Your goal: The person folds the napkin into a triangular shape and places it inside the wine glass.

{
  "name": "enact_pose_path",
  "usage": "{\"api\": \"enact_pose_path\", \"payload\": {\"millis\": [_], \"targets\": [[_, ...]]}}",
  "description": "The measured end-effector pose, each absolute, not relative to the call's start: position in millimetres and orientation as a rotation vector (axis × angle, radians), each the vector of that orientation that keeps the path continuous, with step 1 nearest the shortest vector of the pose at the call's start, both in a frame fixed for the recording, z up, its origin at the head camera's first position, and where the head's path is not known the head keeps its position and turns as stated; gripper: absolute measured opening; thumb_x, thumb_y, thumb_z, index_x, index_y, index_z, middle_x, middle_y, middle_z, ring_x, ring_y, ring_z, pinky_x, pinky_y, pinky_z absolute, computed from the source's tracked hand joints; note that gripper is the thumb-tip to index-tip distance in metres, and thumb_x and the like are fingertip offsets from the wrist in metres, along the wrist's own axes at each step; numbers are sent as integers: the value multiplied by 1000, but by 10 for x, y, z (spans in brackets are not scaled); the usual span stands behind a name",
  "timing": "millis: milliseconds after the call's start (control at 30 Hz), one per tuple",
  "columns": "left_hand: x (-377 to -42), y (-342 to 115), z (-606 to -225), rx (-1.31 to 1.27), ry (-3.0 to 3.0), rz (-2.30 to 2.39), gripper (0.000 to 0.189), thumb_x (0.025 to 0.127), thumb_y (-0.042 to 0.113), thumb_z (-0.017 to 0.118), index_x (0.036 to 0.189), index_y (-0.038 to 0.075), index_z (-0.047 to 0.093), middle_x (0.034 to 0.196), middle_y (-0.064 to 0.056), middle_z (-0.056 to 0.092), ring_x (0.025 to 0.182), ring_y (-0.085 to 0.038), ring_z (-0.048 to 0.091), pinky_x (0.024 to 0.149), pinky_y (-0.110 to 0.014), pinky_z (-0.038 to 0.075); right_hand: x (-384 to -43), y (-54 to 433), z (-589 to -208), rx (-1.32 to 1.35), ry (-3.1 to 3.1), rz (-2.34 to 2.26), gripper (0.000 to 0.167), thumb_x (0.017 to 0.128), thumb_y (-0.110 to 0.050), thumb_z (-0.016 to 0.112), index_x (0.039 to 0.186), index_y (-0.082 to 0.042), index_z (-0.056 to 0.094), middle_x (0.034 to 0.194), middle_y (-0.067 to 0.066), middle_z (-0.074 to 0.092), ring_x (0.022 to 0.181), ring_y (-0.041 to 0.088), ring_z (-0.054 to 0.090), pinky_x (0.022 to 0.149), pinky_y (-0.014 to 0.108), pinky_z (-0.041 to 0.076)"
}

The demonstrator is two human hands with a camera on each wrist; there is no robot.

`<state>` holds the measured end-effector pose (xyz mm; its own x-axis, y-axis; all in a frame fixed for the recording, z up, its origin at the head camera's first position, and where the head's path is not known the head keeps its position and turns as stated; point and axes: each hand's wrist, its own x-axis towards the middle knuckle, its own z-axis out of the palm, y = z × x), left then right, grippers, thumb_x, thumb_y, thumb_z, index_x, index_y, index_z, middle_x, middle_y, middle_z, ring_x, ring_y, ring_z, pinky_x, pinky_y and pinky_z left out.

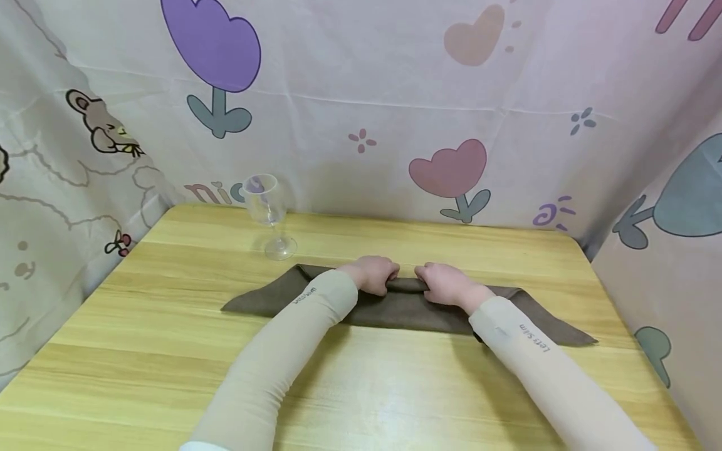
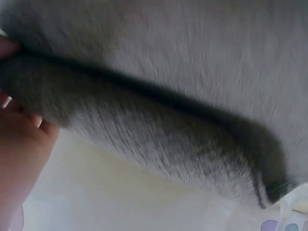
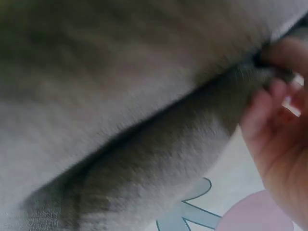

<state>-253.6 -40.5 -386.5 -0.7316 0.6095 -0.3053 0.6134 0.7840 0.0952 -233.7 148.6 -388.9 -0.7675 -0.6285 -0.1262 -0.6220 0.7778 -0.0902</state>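
A brown cloth [image 1: 406, 313] lies across the table, its far edge folded over into a roll and its two ends running out to points. My left hand [image 1: 375, 274] grips the rolled edge left of its middle. Close by on the right, my right hand [image 1: 448, 285] holds the same roll, a short stretch of it showing between the two. In the left wrist view, fingers [image 2: 29, 118] curl under the cloth roll [image 2: 144, 130]. The right wrist view has the thumb above and fingertips [image 3: 262, 103] below the cloth's fold [image 3: 178, 139].
A clear stemmed wine glass [image 1: 271, 213] stands upright behind the cloth's left part. The light wooden table [image 1: 361, 382] reaches back to a printed curtain [image 1: 338, 75], which also hangs along both sides.
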Motion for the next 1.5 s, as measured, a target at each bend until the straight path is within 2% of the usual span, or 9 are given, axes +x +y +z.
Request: {"api": "enact_pose_path", "payload": {"millis": [233, 367, 500, 600, 767, 900, 1167, 1333, 1500], "targets": [[-2524, -503, -3786, 814, 2548, 184, 24, 90, 38, 53, 82, 16, 46, 84, 1, 44, 73, -12, 42, 66, -24, 33, -2353, 1506, -3770, -779, 2639, -345, 20, 92, -22, 55, 78, -9, 49, 67, 1, 45, 54, 13, 46, 52, 26, 42], [-2523, -495, -3764, 795, 2519, 302, 23, 89, 33, 57, 78, 16, 46, 84, 1, 43, 74, -12, 42, 66, -23, 33, -2363, 1519, -3736, -674, 2571, -446, 15, 93, -18, 58, 95, -4, 53, 76, 6, 57, 48, 16, 51, 47, 28, 46], [-2525, -473, -3776, 780, 2501, 372, 27, 86, 30, 65, 77, 15, 45, 78, 2, 43, 72, -11, 42, 64, -21, 32, -2359, 1505, -3736, -755, 2653, -251, 30, 89, -24, 63, 110, -3, 58, 95, 9, 64, 70, 19, 60, 64, 34, 50], [-2526, -464, -3796, 766, 2505, 397, 27, 85, 28, 67, 82, 11, 46, 77, 2, 43, 72, -12, 42, 65, -21, 33, -2352, 1484, -3741, -841, 2729, -93, 23, 86, -27, 67, 100, -9, 65, 92, 5, 61, 77, 17, 57, 69, 35, 48], [-2517, -481, -3824, 759, 2505, 414, 29, 86, 32, 65, 96, 8, 53, 85, 1, 48, 77, -12, 45, 69, -22, 36, -2332, 1472, -3754, -888, 2766, -54, 17, 84, -27, 69, 81, -13, 60, 76, 0, 52, 65, 13, 47, 58, 28, 39], [-2520, -520, -3837, 745, 2500, 465, 20, 88, 28, 58, 96, 10, 59, 84, 2, 52, 76, -11, 47, 68, -22, 37, -2317, 1489, -3793, -970, 2805, -78, 21, 85, -24, 69, 76, -13, 53, 68, -2, 50, 61, 13, 42, 57, 27, 35], [-2533, -475, -3838, 918, 2613, 345, 13, 82, 14, 64, 84, 13, 51, 73, 4, 45, 70, -11, 44, 64, -22, 34, -2279, 1496, -3879, -1156, 2872, -24, 16, 82, -13, 70, 84, -10, 54, 75, 1, 50, 63, 14, 46, 58, 29, 40], [-2523, -427, -3834, 1004, 2673, 171, 17, 82, 15, 64, 83, 16, 48, 72, 5, 44, 69, -11, 44, 63, -23, 34, -2289, 1518, -3862, -1044, 2805, -226, 20, 80, -12, 69, 83, -9, 50, 76, 2, 47, 66, 15, 42, 62, 29, 37], [-2502, -423, -3855, 1097, 2720, 69, 17, 84, 12, 65, 82, 16, 48, 74, 5, 44, 71, -11, 44, 65, -24, 35, -2296, 1533, -3828, -989, 2819, -300, 23, 80, -16, 71, 93, -6, 55, 85, 3, 57, 73, 16, 52, 69, 32, 45]]}}
